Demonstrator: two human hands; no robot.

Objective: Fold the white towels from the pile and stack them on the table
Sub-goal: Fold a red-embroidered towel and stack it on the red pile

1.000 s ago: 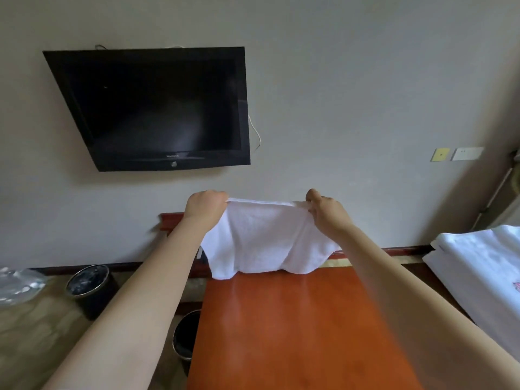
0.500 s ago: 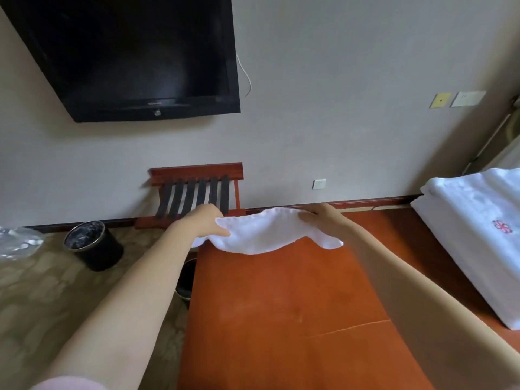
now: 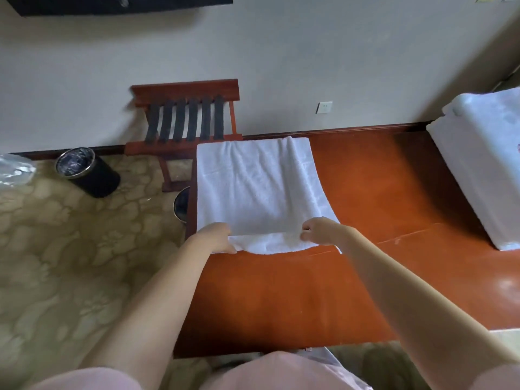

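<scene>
White towel (image 3: 259, 187) spread flat on the far left part of the worktop (image 3: 365, 192), far edge at the worktop's back rim, left edge along its left rim. Near edge held at both corners and slightly bunched: left hand (image 3: 215, 237) with fingers curled round the left corner, right hand (image 3: 323, 230) with fingers and thumb pinched narrow on the right corner. Pile of white towels (image 3: 478, 164) at the worktop's right end, well apart. Behind the worktop's back left corner, wooden luggage rack (image 3: 185, 119) with dark straps. Left of the worktop, black bin (image 3: 84, 171) on patterned carpet; second bin (image 3: 181, 204) just beside the left rim.
</scene>
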